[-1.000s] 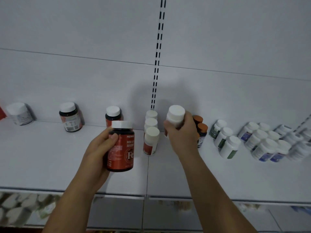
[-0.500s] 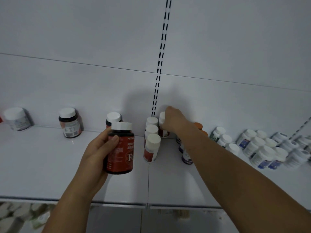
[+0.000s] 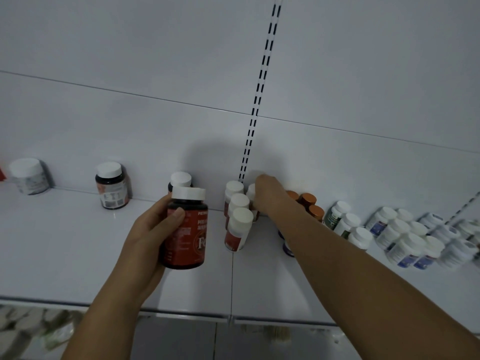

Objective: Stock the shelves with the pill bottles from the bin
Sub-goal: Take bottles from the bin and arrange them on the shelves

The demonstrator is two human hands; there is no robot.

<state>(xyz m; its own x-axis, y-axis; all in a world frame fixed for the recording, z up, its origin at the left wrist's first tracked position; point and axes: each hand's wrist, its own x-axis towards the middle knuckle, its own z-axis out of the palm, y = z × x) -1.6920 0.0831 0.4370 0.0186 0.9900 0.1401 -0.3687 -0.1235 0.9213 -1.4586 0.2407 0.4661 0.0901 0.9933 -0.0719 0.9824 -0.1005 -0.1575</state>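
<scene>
My left hand [image 3: 149, 233] grips a dark bottle with a red label and white cap [image 3: 187, 229], held above the white shelf [image 3: 78, 255]. My right hand [image 3: 270, 196] reaches to the back of the shelf and holds a small white-capped bottle [image 3: 251, 193] against the back wall, beside a row of three similar red-labelled bottles [image 3: 239, 224]. My fingers hide most of that bottle.
A dark bottle [image 3: 112, 185] and a white jar [image 3: 28, 176] stand at the back left. Another dark bottle [image 3: 180, 180] stands behind the held one. Orange-capped bottles [image 3: 307, 201] and several white bottles [image 3: 405, 237] fill the right side. A slotted upright [image 3: 259, 100] runs up the wall.
My right hand carried the small white-capped bottle from mid-shelf to the back wall beside the row of three. My left hand stayed put with the dark bottle.
</scene>
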